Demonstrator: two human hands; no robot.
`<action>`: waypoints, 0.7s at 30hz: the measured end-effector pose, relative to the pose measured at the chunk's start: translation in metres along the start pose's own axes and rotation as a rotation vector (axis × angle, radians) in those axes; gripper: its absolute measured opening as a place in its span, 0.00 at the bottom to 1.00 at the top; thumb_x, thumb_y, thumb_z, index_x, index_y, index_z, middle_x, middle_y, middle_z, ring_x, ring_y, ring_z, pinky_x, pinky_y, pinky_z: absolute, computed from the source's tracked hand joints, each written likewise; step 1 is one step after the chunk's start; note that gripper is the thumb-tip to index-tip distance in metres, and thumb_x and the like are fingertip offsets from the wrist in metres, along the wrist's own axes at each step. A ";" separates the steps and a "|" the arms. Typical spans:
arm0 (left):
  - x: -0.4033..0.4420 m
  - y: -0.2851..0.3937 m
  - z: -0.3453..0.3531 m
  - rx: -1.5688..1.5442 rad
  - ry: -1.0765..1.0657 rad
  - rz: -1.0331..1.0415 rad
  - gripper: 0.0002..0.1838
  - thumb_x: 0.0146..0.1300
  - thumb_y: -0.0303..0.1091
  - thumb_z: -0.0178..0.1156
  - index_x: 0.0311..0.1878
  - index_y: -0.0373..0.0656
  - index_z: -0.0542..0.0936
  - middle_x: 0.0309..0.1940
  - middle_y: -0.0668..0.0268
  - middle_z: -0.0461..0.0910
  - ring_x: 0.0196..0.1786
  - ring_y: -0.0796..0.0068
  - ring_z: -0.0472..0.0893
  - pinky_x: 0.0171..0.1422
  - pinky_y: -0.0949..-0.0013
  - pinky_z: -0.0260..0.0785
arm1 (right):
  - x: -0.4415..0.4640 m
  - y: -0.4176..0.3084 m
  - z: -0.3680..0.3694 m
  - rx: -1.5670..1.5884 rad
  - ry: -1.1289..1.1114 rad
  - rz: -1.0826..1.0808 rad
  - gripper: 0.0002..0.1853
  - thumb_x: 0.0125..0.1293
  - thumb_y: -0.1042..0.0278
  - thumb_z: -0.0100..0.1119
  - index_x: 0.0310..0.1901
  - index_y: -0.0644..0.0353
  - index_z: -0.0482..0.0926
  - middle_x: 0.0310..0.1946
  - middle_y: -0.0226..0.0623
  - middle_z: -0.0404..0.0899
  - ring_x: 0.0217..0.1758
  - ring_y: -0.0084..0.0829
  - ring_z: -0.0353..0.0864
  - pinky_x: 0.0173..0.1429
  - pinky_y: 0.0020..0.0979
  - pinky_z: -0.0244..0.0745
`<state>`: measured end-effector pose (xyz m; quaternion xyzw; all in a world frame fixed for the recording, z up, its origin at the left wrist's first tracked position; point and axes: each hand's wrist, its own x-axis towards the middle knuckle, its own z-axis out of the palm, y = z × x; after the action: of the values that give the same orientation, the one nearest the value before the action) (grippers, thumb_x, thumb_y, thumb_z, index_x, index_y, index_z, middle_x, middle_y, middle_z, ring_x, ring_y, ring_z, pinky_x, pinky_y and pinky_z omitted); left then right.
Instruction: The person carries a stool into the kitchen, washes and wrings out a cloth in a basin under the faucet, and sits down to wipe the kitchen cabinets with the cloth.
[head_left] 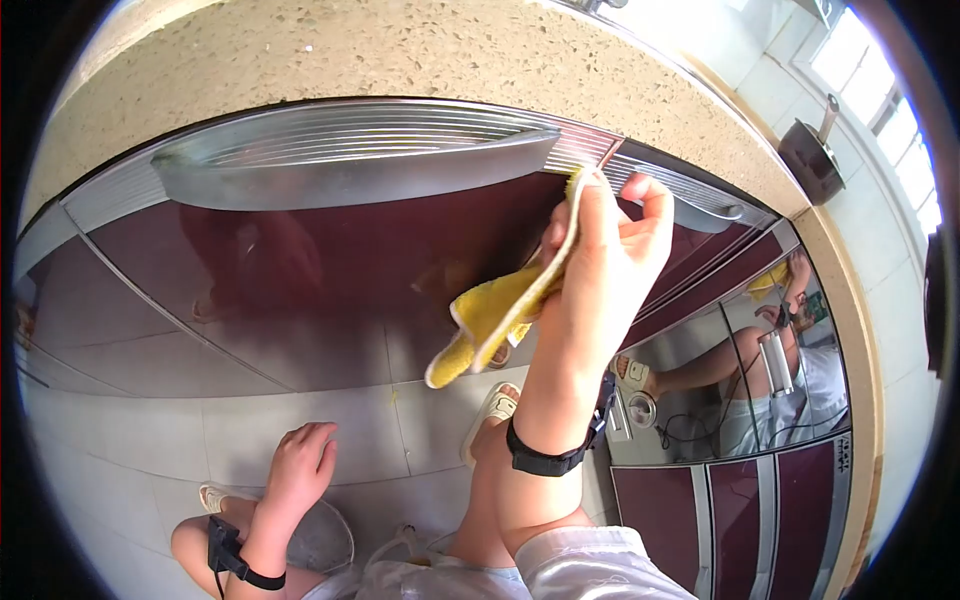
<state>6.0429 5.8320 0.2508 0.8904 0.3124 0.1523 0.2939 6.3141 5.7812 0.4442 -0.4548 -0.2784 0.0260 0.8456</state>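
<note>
My right hand (618, 262) pinches a yellow cloth (492, 312) with a pale edge, and the cloth hangs down to the left of the wrist. The fingertips are at the ribbed metal strip on top of the dark red cabinet front (380, 260), near the right end of a long curved metal handle (360, 170). Low on the left, my left hand (302, 465) is above my bent leg, holding nothing, its thumb apart from the loosely bent fingers. Both wrists wear black straps.
A speckled beige countertop (400, 60) runs above the cabinets and turns down the right side. A dark pot (811, 160) with a handle stands at the corner. Mirror-like cabinet doors (690, 380) are on the right. Tiled floor (300, 430) and a round bucket-like container (325, 540) are below.
</note>
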 end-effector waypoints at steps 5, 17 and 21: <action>0.000 0.002 -0.002 -0.006 0.003 0.006 0.11 0.60 0.27 0.55 0.45 0.37 0.77 0.41 0.54 0.80 0.44 0.51 0.79 0.52 0.56 0.70 | -0.009 -0.003 0.012 0.012 -0.040 0.023 0.23 0.65 0.78 0.50 0.58 0.59 0.54 0.17 0.32 0.72 0.17 0.19 0.69 0.24 0.19 0.63; -0.003 0.002 -0.004 0.013 0.023 -0.009 0.10 0.60 0.27 0.55 0.45 0.38 0.77 0.41 0.54 0.80 0.43 0.51 0.79 0.51 0.56 0.71 | -0.012 -0.007 0.018 0.088 -0.090 0.108 0.24 0.64 0.78 0.49 0.59 0.57 0.55 0.17 0.31 0.71 0.14 0.18 0.67 0.18 0.19 0.59; -0.004 -0.001 -0.005 0.023 0.023 0.012 0.11 0.60 0.27 0.55 0.45 0.38 0.77 0.41 0.54 0.80 0.43 0.51 0.79 0.51 0.56 0.71 | -0.007 -0.004 0.013 0.108 -0.063 0.086 0.21 0.64 0.78 0.48 0.58 0.58 0.58 0.16 0.29 0.71 0.14 0.16 0.67 0.16 0.18 0.58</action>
<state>6.0374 5.8315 0.2537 0.8937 0.3123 0.1605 0.2791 6.3004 5.7865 0.4501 -0.4189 -0.2832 0.0913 0.8579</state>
